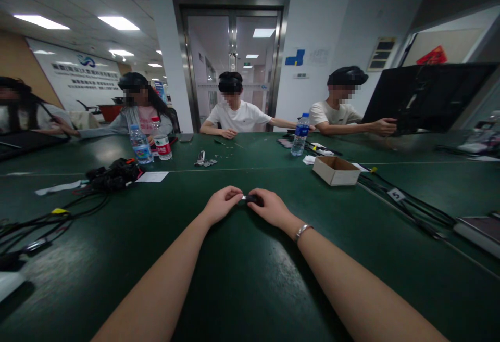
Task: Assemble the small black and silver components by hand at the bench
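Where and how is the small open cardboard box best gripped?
The cardboard box is probably best pinched over the rim of its near wall, the right hand coming from the near side. It stands upright, open-topped, so that wall should be reachable inside and out; black cables trail off to its right.

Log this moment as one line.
right hand: holds small dark object | left hand: fingertips at its silver end | farther right: open box | surface: green table
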### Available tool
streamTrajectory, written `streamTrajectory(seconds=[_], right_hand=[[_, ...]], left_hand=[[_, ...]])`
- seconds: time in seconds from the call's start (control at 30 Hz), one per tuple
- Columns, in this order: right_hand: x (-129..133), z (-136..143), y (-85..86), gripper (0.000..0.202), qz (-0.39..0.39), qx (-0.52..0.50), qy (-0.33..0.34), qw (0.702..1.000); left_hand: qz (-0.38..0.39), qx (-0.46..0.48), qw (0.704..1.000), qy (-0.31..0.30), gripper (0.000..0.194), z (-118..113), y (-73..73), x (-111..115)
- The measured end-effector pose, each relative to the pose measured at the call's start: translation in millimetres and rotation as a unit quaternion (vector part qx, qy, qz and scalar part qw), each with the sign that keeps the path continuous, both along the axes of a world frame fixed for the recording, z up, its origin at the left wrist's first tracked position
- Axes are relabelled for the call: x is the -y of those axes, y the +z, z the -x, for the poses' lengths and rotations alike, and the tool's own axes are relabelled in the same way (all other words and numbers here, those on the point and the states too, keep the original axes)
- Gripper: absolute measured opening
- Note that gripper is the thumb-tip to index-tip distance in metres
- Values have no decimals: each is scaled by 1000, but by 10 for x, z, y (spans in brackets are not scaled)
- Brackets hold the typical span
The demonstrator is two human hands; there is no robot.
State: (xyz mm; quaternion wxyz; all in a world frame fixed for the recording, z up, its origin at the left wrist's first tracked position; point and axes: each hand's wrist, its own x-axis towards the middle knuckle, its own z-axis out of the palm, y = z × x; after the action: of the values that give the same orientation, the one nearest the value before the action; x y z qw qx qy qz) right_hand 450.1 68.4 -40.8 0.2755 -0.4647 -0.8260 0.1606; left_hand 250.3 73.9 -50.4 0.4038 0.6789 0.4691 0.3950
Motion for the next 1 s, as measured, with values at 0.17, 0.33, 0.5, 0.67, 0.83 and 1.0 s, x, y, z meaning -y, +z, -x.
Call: streamTrajectory(seconds=[0.17, 0.33, 0.5, 0.67, 0.83, 1.0], right_hand=[[-3, 0, -3, 21, 1, -3, -3, 1000], [-11, -5, -10, 21, 4, -2, -6, 1000], [-22, -7, -19, 20, 3, -5, -3, 1000], [-21, -3, -18, 21, 7, -7, -5, 1000], [-26, -1, -22, 22, 9, -4, -6, 1000], [-22, -1, -17, 22, 8, -3, -7, 1000]], left_hand=[[-8, -51, 999, 5, 31, -2, 0, -1], [-14, -14, 1000, -7, 26, 15, -22, -16], [-18, 33, 999, -24, 26, 20, -33, -33], [-7, 48, 999, -15, 31, 13, -18, -32], [7, 39, 999, -21, 26, -7, 13, -11], [0, -7, 1000, 1, 29, -19, 32, 7]])
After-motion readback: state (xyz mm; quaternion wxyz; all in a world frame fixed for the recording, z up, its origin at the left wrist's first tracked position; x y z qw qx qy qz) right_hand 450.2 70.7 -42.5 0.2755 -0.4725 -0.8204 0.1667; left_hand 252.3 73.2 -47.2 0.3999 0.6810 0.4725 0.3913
